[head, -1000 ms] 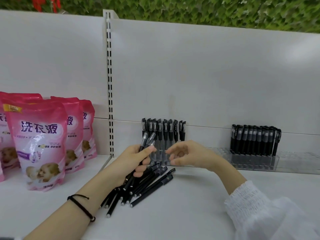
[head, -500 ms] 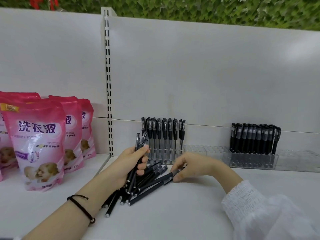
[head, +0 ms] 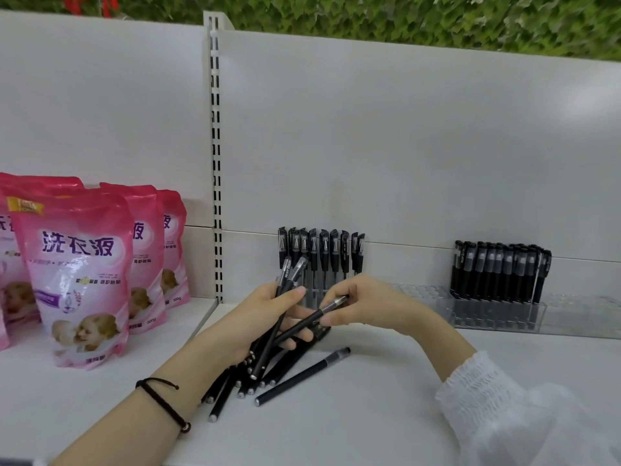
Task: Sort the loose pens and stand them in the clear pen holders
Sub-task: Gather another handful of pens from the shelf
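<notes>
Several loose black pens (head: 268,375) lie in a pile on the white shelf, one single pen (head: 302,376) apart at its right. My left hand (head: 265,317) grips a small bundle of pens (head: 290,274) upright above the pile. My right hand (head: 363,304) pinches one black pen (head: 311,321) by its cap end, slanting down toward my left palm. Behind my hands a clear pen holder (head: 571,314) runs along the back panel, with one row of standing pens (head: 322,253) on the left and a denser group of pens (head: 500,274) on the right.
Pink detergent pouches (head: 77,270) stand on the neighbouring shelf at the left, past a slotted upright (head: 216,163). The white back panel rises behind the holders. Green foliage shows above it.
My right hand has lifted one pen off the pile and brought it up toward my left hand. The left hand keeps its bundle, held a little more upright.
</notes>
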Available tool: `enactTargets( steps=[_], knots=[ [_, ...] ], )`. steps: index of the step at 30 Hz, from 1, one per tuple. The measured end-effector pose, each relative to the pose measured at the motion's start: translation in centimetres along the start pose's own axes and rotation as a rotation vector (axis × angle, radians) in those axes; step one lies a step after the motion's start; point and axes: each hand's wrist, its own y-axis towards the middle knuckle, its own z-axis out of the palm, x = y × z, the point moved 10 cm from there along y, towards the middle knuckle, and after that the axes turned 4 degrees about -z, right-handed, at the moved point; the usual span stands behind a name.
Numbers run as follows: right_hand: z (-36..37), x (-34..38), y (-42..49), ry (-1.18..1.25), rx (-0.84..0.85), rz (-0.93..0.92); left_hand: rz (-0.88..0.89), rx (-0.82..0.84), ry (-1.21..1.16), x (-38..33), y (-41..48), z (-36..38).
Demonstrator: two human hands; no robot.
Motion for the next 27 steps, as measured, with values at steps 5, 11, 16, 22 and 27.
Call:
enactTargets(
  steps=[5,11,16,22,27],
  knots=[
    [-0.3,0.1,0.3,0.13,-0.08,0.003,0.006,-0.015,-0.025,0.2,0.4,-0.9],
    [2.5,-2.1,-2.0,-0.184,0.327,0.136,-0.004,-0.111,-0.24,0.6,0.5,-2.5],
    [1.1,-3.4,-1.6,-0.325,0.205,0.172,-0.022,-0.113,-0.271,1.0,0.7,-2.6],
    [-1.3,-0.9,-0.9,0.219,-0.095,-0.014,-0.048,-0.027,-0.249,0.8,0.5,-1.1],
    [-1.2,0.6,0.5,0.33,-0.269,-0.051,-0.085,0.06,-0.169,0.7,-0.3,0.3]
  ],
)
